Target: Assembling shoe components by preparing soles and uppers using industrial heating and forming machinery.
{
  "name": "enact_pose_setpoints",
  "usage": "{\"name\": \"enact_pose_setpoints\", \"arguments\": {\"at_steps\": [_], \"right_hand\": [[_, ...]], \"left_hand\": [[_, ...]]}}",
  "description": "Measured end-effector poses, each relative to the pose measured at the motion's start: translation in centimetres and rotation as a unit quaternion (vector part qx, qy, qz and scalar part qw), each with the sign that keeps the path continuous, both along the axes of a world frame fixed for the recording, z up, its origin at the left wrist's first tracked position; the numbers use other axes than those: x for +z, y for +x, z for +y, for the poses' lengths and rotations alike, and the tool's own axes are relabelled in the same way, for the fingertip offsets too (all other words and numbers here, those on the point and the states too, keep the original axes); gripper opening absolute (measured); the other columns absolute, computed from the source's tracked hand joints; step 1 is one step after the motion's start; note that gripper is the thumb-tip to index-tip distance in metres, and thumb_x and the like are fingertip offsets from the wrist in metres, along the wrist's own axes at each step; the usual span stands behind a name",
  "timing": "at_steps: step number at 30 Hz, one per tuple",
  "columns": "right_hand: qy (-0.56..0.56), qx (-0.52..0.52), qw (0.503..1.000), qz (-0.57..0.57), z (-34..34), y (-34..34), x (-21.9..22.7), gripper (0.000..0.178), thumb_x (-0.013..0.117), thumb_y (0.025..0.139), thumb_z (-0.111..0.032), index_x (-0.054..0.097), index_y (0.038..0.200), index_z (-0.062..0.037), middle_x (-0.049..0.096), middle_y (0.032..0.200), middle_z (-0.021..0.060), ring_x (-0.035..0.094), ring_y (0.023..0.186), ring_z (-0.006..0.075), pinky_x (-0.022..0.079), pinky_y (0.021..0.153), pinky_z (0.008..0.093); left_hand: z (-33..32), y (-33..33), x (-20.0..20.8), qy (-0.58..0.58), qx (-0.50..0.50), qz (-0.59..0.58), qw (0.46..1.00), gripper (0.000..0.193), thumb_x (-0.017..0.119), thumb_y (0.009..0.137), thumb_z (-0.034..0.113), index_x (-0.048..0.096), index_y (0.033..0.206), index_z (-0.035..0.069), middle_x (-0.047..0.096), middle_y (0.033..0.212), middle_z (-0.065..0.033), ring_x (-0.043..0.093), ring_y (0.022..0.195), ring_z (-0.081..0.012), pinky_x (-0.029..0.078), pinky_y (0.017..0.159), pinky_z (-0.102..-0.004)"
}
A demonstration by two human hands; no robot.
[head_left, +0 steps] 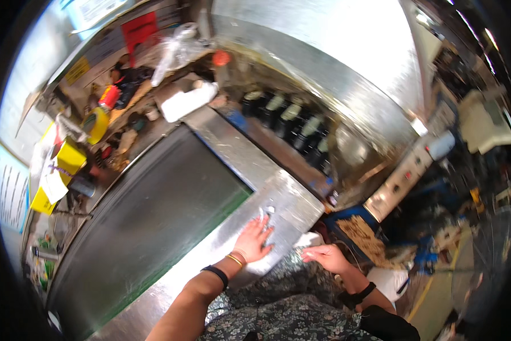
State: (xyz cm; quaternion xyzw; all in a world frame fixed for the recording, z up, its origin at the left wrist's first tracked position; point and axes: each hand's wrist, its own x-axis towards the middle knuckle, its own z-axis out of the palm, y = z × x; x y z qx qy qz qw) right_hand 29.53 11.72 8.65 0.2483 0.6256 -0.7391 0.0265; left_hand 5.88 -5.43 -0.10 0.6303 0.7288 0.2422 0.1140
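My left hand (253, 238) lies palm down on the bright metal ledge (286, 196), its fingers spread. By its fingertips are small shiny pieces (270, 209), too small to name. My right hand (328, 257) hovers off the ledge's near right corner, above my floral-patterned clothing. Its thumb and fingers are drawn together; whatever is between them, if anything, is hidden. A white thing (308, 239) shows just beyond those fingers, its kind unclear. Left of the ledge stretches a dark conveyor belt (164, 199) with a green edge.
Behind the ledge stands a row of black, pale-topped parts (289, 116) beneath a large metal housing (335, 68). A cluttered shelf at left holds a yellow tape roll (98, 126) and a yellow box (67, 156). To the right are a switch panel (400, 183) and a brown-filled container (360, 238).
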Motion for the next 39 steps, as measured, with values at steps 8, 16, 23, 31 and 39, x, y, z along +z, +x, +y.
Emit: {"name": "enact_pose_setpoints", "arguments": {"at_steps": [8, 16, 23, 31, 39], "right_hand": [[-0.006, -0.1, 0.992, -0.071, -10.9, 11.2, -0.2, 0.017, 0.072, 0.086, -0.01, 0.071, 0.096, 0.0039, 0.071, 0.09, 0.0089, 0.067, 0.082, 0.015, 0.053, 0.076, 0.0271], [0.013, -0.189, 0.982, 0.023, -15.2, 15.1, -0.2, 0.023, 0.063, 0.094, -0.019, 0.066, 0.101, 0.0032, 0.07, 0.091, 0.0071, 0.065, 0.083, 0.012, 0.052, 0.076, 0.0256], [0.122, -0.224, 0.966, 0.035, -17.3, 18.7, 1.5, 0.026, 0.061, 0.095, -0.017, 0.065, 0.109, 0.0048, 0.07, 0.094, 0.0078, 0.066, 0.082, 0.0127, 0.053, 0.076, 0.0267], [0.116, -0.183, 0.975, 0.057, -18.3, 17.2, 3.1, 0.023, 0.059, 0.095, -0.011, 0.064, 0.112, 0.0041, 0.07, 0.097, 0.0086, 0.064, 0.081, 0.0113, 0.052, 0.076, 0.0253], [0.202, -0.197, 0.945, 0.167, -19.2, 18.5, 8.3, 0.021, 0.06, 0.095, -0.01, 0.065, 0.111, 0.0035, 0.07, 0.101, 0.008, 0.065, 0.09, 0.0111, 0.052, 0.081, 0.0256]], "left_hand": [[0.0, 0.9, 0.5, 0.065, 0.013, 0.045, 0.997, 0.056, 0.066, 0.079, 0.037, 0.058, 0.126, 0.008, 0.038, 0.146, -0.0242, 0.039, 0.132, -0.044, 0.031, 0.111, -0.0502], [-1.8, 2.3, 0.6, 0.092, 0.07, -0.001, 0.993, 0.057, 0.065, 0.082, 0.037, 0.055, 0.128, 0.005, 0.042, 0.144, -0.024, 0.043, 0.13, -0.0411, 0.034, 0.109, -0.0461], [-5.5, 4.1, -0.2, 0.119, 0.127, 0.026, 0.984, 0.053, 0.06, 0.087, 0.034, 0.055, 0.125, -0.002, 0.048, 0.138, -0.0248, 0.047, 0.125, -0.04, 0.037, 0.107, -0.0452], [-7.5, 5.1, -0.3, 0.103, 0.143, 0.007, 0.984, 0.046, 0.059, 0.089, 0.031, 0.057, 0.122, -0.001, 0.052, 0.134, -0.0244, 0.048, 0.125, -0.0395, 0.037, 0.107, -0.0452], [-7.4, 5.2, -0.3, 0.087, 0.142, 0.027, 0.986, 0.042, 0.058, 0.089, 0.026, 0.057, 0.123, 0.0, 0.055, 0.132, -0.0218, 0.049, 0.126, -0.037, 0.038, 0.107, -0.0426]]}}
